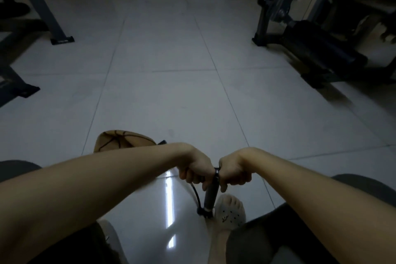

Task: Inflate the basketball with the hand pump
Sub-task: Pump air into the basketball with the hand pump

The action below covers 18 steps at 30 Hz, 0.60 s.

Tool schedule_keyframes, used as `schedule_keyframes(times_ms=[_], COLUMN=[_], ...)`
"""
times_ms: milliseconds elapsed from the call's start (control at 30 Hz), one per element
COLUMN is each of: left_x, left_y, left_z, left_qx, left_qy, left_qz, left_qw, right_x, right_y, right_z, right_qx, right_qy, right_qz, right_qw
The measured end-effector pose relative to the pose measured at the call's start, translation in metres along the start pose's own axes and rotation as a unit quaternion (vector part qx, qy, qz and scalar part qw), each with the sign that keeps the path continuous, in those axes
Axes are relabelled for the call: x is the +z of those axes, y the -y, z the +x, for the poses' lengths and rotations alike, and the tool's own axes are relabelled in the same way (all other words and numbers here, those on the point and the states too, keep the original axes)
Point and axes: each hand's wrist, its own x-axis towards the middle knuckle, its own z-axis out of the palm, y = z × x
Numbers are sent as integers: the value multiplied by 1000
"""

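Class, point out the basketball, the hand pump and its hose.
basketball (122,140), head view, on its creased upper panel.
hand pump (211,196), head view, middle of the barrel.
hose (196,196), head view, its curved mid-section.

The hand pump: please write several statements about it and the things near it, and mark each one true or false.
1. The left hand and the right hand both grip the top of the hand pump. True.
2. The basketball rests on the person's lap. False: it lies on the tiled floor.
3. The basketball looks fully round. False: its top is caved in, so it looks flat.
4. A foot in a white clog is right beside the pump's base. True.
5. A black hose curves up from the pump's base. True.
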Motion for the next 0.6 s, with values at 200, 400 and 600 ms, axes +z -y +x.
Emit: schedule_keyframes(times_ms=[200, 400, 600], left_x=[-75, -54, -11], left_y=[-27, -19, 3], left_z=[-119, -63, 19], left_qx=[46, 5, 10], left_qy=[-34, 9, 38], left_qz=[-54, -19, -56], left_qw=[997, 1000, 998], right_x=[-84, -56, -16], right_y=[14, 7, -9], right_z=[-118, -67, 15], right_qx=[-53, -24, -24], right_qy=[-70, -54, 12], right_qz=[23, -24, -9], right_qw=[996, 998, 1000])
